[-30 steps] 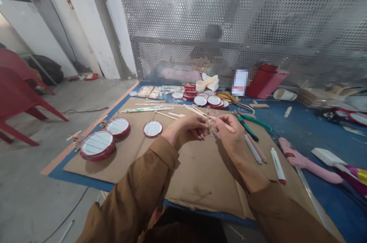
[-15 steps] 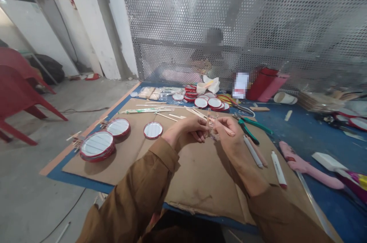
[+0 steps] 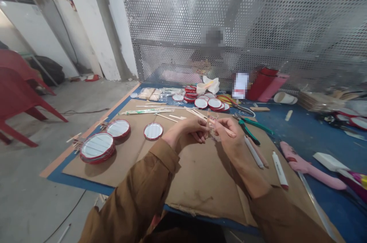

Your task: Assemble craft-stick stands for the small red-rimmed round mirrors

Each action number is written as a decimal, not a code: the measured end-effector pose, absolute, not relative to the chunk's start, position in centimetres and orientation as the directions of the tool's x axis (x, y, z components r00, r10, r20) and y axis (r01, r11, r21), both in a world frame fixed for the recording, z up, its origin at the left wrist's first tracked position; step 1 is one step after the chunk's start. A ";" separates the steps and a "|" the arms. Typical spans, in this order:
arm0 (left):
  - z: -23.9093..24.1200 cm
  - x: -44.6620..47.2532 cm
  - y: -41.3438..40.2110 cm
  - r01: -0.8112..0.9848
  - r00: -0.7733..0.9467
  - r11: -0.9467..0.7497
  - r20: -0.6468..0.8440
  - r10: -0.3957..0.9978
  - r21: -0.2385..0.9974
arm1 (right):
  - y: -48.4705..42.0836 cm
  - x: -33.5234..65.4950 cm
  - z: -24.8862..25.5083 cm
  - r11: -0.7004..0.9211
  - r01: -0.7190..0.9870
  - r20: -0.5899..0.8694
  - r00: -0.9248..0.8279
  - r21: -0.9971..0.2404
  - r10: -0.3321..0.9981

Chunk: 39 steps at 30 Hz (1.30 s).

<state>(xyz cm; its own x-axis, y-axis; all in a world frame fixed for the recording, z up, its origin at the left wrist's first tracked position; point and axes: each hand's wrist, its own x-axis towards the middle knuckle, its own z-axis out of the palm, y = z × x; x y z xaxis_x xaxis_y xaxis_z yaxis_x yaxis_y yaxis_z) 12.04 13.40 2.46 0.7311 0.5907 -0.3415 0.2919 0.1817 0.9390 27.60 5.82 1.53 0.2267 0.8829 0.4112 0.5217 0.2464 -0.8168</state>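
Note:
My left hand (image 3: 196, 130) is closed, with thumb and fingers pinching a short, flat wooden craft stick (image 3: 208, 117) that stands upright. Close beside it, my right hand (image 3: 228, 130) is curled in a pinch, its fingertips almost at the stick. A slim pale piece seems to be in that grip, but the fingers hide most of it. Both hands are above a brown cardboard sheet (image 3: 197, 182). Loose wooden sticks (image 3: 196, 113) lie just beyond them. To the left rest a round red-rimmed disc (image 3: 153, 131) and two thicker red-rimmed round pieces (image 3: 97, 146) with sticks attached.
Green-handled pliers (image 3: 249, 132), grey and brown pens, a white marker (image 3: 279, 170) and a pink glue gun (image 3: 309, 168) lie right. More red-rimmed discs (image 3: 214, 102) are piled at the back, before a perforated metal screen (image 3: 177, 13). A red chair (image 3: 20, 101) stands left.
Both hands stay almost in place. The upright stick shows slightly more clearly between them; the view has shifted very little.

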 end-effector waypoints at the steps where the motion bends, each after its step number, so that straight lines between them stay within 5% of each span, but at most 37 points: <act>1: 2.5 12.0 13.4 0.292 0.732 0.182 -0.342 0.590 0.939 | 5.9 27.6 1.4 0.250 0.516 0.415 0.232 -0.819 0.880; 39: 1.9 12.3 13.7 0.298 0.722 0.173 -0.341 0.602 0.939 | 5.9 27.3 1.7 0.271 0.503 0.439 0.253 -0.821 0.862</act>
<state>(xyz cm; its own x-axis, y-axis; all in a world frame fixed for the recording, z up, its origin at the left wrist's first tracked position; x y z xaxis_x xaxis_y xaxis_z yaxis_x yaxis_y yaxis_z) 12.26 13.68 1.94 0.7224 0.6017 -0.3407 0.2982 0.1733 0.9386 27.30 5.90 1.71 0.2528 0.8622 0.4391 0.5027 0.2707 -0.8210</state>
